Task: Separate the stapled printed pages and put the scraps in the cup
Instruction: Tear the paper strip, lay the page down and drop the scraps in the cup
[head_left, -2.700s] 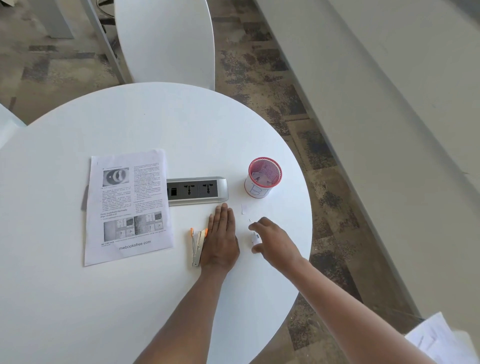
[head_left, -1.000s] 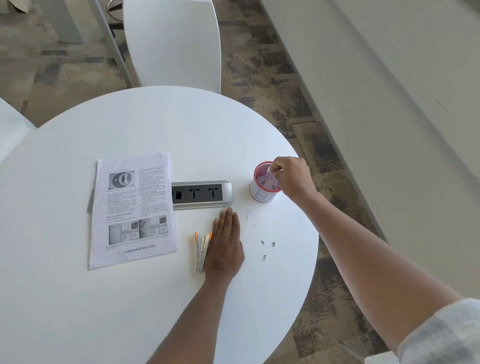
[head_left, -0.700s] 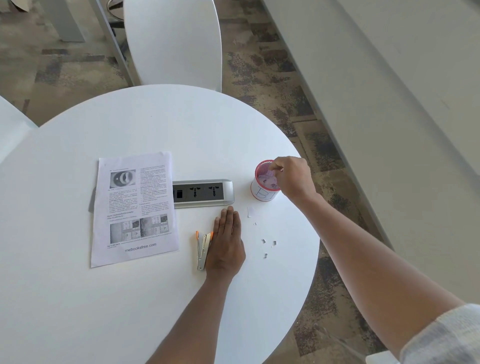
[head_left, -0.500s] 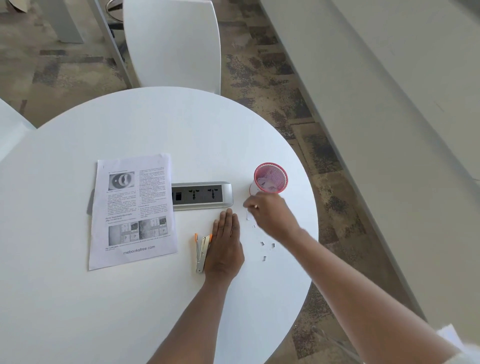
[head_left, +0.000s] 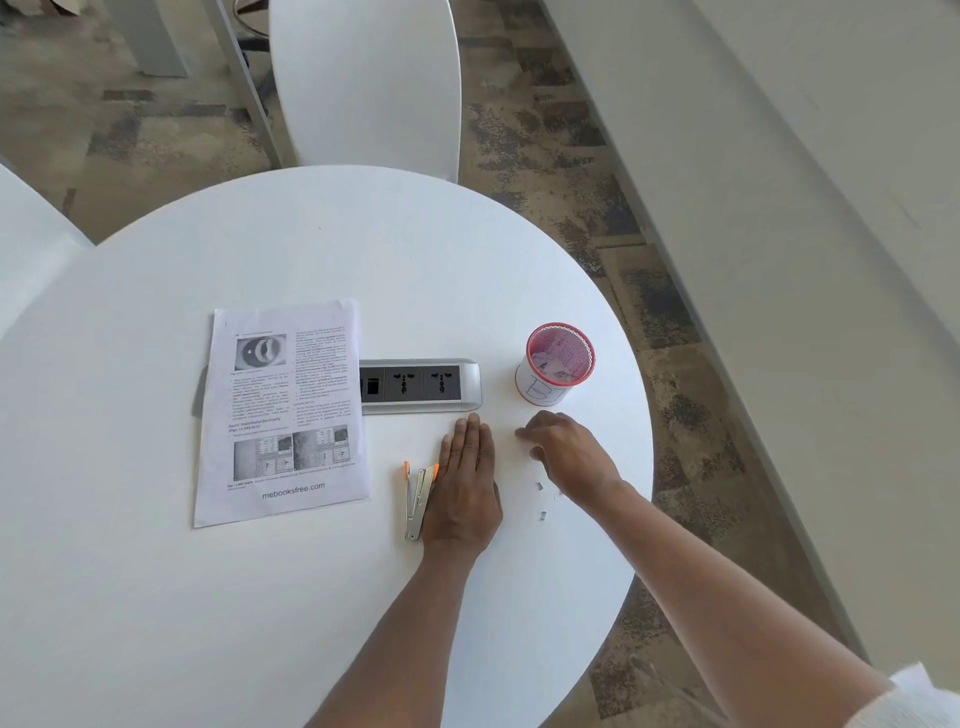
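The printed pages (head_left: 283, 410) lie flat on the round white table (head_left: 311, 249), left of centre. A red mesh cup (head_left: 540, 389) with a white wrap stands at the right and holds paper scraps. My left hand (head_left: 467, 488) rests flat, palm down, beside a silver and orange stapler tool (head_left: 418, 501). My right hand (head_left: 569, 454) is below the cup, its curled fingertips down on the table. Whatever lies under those fingers is hidden. Small loose staples (head_left: 540, 487) lie by my right wrist.
A silver power socket strip (head_left: 421, 385) sits between the pages and the cup. A white chair (head_left: 369, 83) stands behind the table, and another chair (head_left: 26, 260) is at the left. The table's right edge is close to the cup.
My right hand left the cup's rim and came down to the table just below the cup. My left hand, the pages and the stapler tool stayed where they were.
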